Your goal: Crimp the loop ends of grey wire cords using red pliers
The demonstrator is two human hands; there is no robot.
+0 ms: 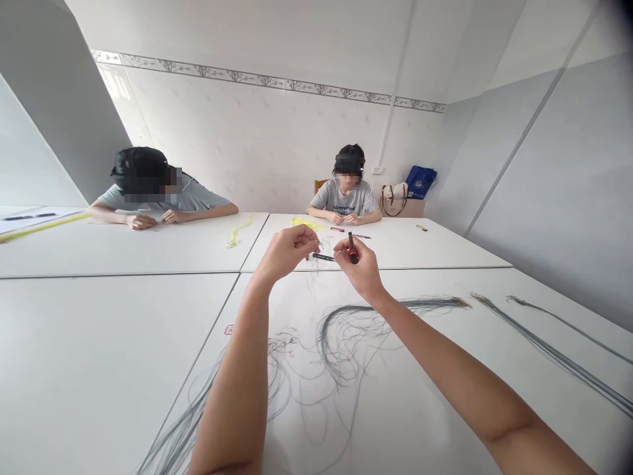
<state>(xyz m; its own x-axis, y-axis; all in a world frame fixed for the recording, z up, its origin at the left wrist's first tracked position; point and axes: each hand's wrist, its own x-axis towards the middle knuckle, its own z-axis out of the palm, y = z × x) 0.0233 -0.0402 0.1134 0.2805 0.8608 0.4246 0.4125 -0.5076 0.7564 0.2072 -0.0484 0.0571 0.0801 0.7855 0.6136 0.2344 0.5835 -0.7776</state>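
Both my arms reach out over a white table [99, 343]. My left hand [285, 252] is pinched shut on a thin dark thread, with a short dark piece [323, 256] sticking out toward the right. My right hand [360, 266] is closed round a small red and black tool [351, 247] held upright. The two hands are a few centimetres apart. Below them, loose grey threads [341, 343] lie in loops on the table.
Long grey thread bundles [554, 353] stretch across the table at right. Two other people sit at the far tables, one at left [148, 191], one at centre [347, 194], with yellow threads [237, 232] near them. Bags [405, 191] stand in the back corner.
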